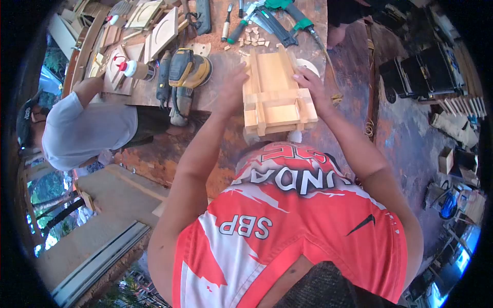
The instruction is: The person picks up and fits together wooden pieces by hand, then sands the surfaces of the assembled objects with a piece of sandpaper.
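Note:
A pale wooden frame piece (272, 77), built of boards with raised strips and a crosspiece at its near end, is held over the near edge of the workbench (215, 92). My left hand (235, 84) grips its left side, the fingers partly hidden against the wood. On the opposite side, my right hand (311, 84) has its fingers closed along the right edge. A white round object (308, 65), perhaps a roll or lid, shows partly behind my right hand. The underside of the frame piece cannot be seen.
Left of the piece lies a yellow-and-black sander (191, 69). Beyond it are a glue bottle (137, 70), wooden panels (162, 33), a chisel (226, 24), small wood offcuts (251, 38) and a green nail gun (295, 18) with a hose. A co-worker (90, 123) leans at the left.

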{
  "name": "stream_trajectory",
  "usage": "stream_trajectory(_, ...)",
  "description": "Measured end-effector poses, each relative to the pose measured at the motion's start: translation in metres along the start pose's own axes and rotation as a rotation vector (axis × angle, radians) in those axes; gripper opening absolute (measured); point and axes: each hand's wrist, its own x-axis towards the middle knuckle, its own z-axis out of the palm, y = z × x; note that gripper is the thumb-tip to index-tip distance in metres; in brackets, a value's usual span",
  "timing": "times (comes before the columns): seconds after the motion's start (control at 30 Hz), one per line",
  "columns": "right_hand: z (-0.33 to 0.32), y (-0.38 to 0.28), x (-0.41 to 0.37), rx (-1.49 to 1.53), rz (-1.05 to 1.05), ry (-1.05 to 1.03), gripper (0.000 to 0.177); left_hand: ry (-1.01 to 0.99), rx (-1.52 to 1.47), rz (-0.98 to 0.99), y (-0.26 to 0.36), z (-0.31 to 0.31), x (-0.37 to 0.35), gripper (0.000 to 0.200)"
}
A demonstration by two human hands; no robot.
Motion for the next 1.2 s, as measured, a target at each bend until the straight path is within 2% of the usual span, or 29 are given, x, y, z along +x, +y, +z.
stream_trajectory(0.13, 0.005, 0.002, -0.01, -0.134, -0.025, -0.086, 0.058, 0.079, 0.083, 0.015, 0.012, 0.002, -0.002, 0.031)
stream_trajectory(0.23, 0.011, 0.003, -0.016, -0.182, -0.013, -0.111, 0.057, 0.143, 0.111, 0.134, 0.001, 0.007, -0.007, 0.031)
stream_trajectory(0.6, 0.016, 0.002, -0.032, -0.202, 0.107, -0.185, 0.058, 0.067, 0.11, 0.116, 0.008, 0.006, -0.009, 0.035)
stream_trajectory(0.63, 0.015, -0.003, -0.033, -0.207, 0.141, -0.196, 0.058, 0.06, 0.099, 0.103, 0.015, 0.005, -0.01, 0.035)
stream_trajectory(0.7, 0.016, -0.002, -0.033, -0.217, 0.178, -0.212, 0.058, 0.015, -0.107, -0.116, 0.021, 0.003, -0.008, 0.036)
stream_trajectory(0.77, 0.018, -0.001, -0.035, -0.186, 0.141, -0.167, 0.059, 0.002, -0.093, -0.09, 0.011, 0.01, -0.015, 0.04)
stream_trajectory(0.83, 0.017, 0.0, -0.039, -0.211, 0.167, -0.191, 0.059, 0.03, 0.071, 0.066, 0.002, 0.015, -0.017, 0.04)
stream_trajectory(0.87, 0.017, 0.001, -0.038, -0.214, 0.152, -0.185, 0.059, 0.024, 0.08, 0.081, -0.002, 0.017, -0.017, 0.04)
stream_trajectory(1.0, 0.021, 0.003, -0.037, -0.226, 0.124, -0.169, 0.06, -0.006, -0.041, -0.071, -0.006, 0.023, -0.019, 0.041)
stream_trajectory(1.07, 0.022, 0.005, -0.039, -0.205, 0.097, -0.146, 0.06, 0.034, 0.053, 0.073, -0.003, 0.019, -0.017, 0.044)
stream_trajectory(1.13, 0.021, 0.008, -0.038, -0.232, 0.083, -0.18, 0.065, 0.032, 0.065, 0.086, -0.003, 0.017, -0.015, 0.045)
stream_trajectory(1.2, 0.021, 0.007, -0.037, -0.223, 0.094, -0.174, 0.062, 0.034, 0.079, 0.101, -0.002, 0.015, -0.014, 0.047)
